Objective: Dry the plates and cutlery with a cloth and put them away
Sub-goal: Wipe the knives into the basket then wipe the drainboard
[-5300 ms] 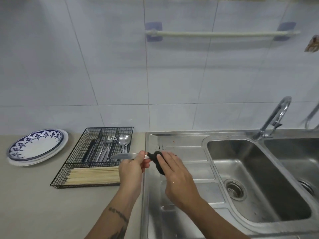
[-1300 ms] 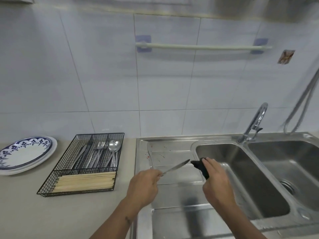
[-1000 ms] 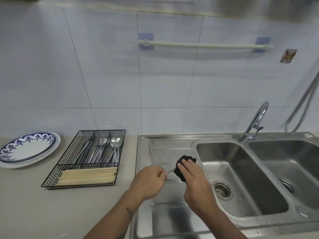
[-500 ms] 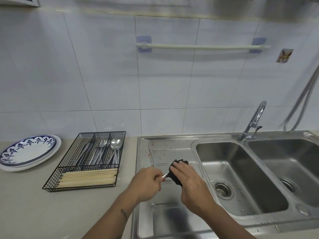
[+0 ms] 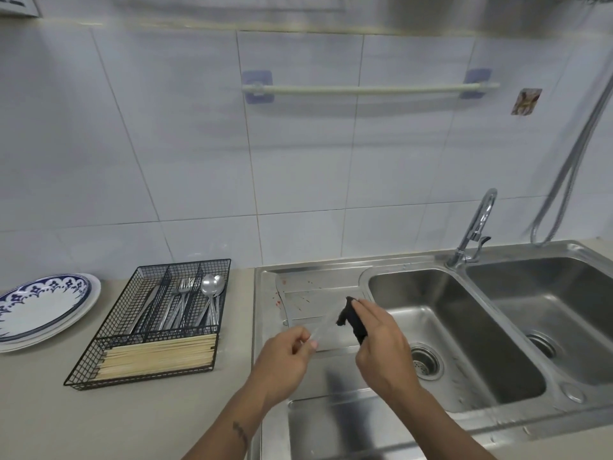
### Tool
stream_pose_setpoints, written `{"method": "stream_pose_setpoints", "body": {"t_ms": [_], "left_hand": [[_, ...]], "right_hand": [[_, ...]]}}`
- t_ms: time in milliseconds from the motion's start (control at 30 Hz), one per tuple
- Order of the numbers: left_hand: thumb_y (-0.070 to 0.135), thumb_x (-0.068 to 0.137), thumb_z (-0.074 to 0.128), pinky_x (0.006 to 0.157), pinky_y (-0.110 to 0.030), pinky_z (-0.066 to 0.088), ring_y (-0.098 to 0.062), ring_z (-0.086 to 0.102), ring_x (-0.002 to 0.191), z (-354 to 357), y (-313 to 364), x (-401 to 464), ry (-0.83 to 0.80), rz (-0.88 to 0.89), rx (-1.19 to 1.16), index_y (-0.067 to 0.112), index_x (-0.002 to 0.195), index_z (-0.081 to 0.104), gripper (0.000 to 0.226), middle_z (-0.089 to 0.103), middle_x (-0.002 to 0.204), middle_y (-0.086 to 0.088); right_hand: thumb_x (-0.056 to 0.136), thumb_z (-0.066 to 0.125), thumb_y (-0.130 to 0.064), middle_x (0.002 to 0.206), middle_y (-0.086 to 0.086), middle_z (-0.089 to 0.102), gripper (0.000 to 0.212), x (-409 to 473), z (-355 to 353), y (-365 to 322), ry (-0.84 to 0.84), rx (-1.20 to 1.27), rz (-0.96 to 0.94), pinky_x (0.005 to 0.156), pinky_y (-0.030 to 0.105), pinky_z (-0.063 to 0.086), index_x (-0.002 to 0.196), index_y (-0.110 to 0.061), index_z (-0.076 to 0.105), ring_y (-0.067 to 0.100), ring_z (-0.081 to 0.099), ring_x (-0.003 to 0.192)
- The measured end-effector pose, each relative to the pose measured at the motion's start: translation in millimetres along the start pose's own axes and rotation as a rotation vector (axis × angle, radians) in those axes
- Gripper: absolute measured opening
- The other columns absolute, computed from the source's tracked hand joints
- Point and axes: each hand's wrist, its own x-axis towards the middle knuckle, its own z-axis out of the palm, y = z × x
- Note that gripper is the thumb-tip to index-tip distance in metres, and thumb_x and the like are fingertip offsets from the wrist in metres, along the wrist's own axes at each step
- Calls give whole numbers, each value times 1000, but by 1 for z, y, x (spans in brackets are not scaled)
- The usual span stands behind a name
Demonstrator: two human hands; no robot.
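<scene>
Beige counter meets steel sink beneath white tiles.

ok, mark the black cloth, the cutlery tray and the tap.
black cloth (image 5: 352, 318), head view, on the folded middle.
cutlery tray (image 5: 130, 302), head view, on the left mesh wall.
tap (image 5: 481, 217), head view, on the curved spout.

Beige counter bears plates and wire tray.
</scene>
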Motion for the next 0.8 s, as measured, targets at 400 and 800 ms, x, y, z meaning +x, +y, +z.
{"method": "stream_pose_setpoints", "body": {"t_ms": [400, 800], "left_hand": [[8, 92, 64, 90, -41, 56, -17, 71, 88, -7, 28, 21, 318, -141, -390, 19, 86, 70, 14, 75, 81, 2], [-8, 91, 54, 64, -32, 55, -25, 71, 68, -27, 33, 21, 351, -338, -893, 8, 92, 64, 18, 71, 75, -13]], "right_hand": [[65, 31, -5, 123, -13, 58, 68, 13, 10, -19, -66, 204, 70, 95, 44, 49, 125, -26, 54, 19, 55, 106], [78, 51, 3, 135, -6, 51, 65, -11, 24, -23, -65, 82, -2, 101, 32, 47, 139, -20, 50, 14, 48, 121]]}}
